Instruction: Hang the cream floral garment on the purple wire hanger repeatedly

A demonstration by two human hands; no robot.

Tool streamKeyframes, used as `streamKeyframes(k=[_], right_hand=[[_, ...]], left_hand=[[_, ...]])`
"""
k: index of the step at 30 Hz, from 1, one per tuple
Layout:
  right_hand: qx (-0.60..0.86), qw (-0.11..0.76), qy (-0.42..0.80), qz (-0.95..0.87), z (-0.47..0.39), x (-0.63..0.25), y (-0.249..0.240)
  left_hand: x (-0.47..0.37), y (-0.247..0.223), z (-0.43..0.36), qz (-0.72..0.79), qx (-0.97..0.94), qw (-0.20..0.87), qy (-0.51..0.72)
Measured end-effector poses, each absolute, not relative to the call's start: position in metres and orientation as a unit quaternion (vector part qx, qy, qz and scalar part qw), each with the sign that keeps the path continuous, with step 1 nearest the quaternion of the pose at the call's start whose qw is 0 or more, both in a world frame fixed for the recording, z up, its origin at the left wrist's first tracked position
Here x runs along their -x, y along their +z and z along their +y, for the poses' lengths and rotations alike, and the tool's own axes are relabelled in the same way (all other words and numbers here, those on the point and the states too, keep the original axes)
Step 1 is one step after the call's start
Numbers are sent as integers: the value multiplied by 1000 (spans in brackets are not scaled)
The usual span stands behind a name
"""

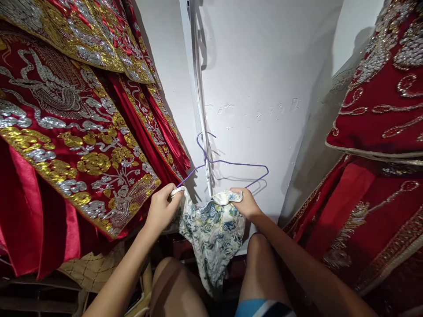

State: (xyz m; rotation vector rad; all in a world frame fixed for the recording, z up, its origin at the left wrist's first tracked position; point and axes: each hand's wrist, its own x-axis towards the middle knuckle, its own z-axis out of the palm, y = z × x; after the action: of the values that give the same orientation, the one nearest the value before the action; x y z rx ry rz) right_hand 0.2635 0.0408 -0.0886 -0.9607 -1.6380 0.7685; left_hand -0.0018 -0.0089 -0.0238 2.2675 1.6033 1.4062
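A white garment with a blue and green floral print (214, 233) hangs between my two hands, its lower part drooping over my knees. My left hand (164, 204) is closed on its upper left edge. On the opposite edge my right hand (246, 203) is closed too, pinching the fabric. A purple wire hanger (236, 163) is just beyond the garment, its hook up by a narrow white strip on the wall. The hanger's lower ends pass behind my hands, so I cannot tell whether my fingers also grip it.
Red gowns with gold and silver embroidery (95, 163) hang at the left. More red beaded clothing (380, 119) hangs at the right. A white wall (257, 66) with a narrow vertical strip (194, 66) stands ahead. A tan woven seat (95, 268) is at lower left.
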Motion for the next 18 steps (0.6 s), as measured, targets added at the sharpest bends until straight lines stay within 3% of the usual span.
streamKeyframes(k=[6,13,18], right_hand=[[436,658,179,-587,46,-305,-82],[494,585,172,-619,58,-345,-58],[461,578,193,-645,38,-360,-41]], left_hand=[[6,-21,-6,508,-731,28,455],[16,-3,-15,491,-757,55,426],[44,-2,-12,459,-712,48,529]])
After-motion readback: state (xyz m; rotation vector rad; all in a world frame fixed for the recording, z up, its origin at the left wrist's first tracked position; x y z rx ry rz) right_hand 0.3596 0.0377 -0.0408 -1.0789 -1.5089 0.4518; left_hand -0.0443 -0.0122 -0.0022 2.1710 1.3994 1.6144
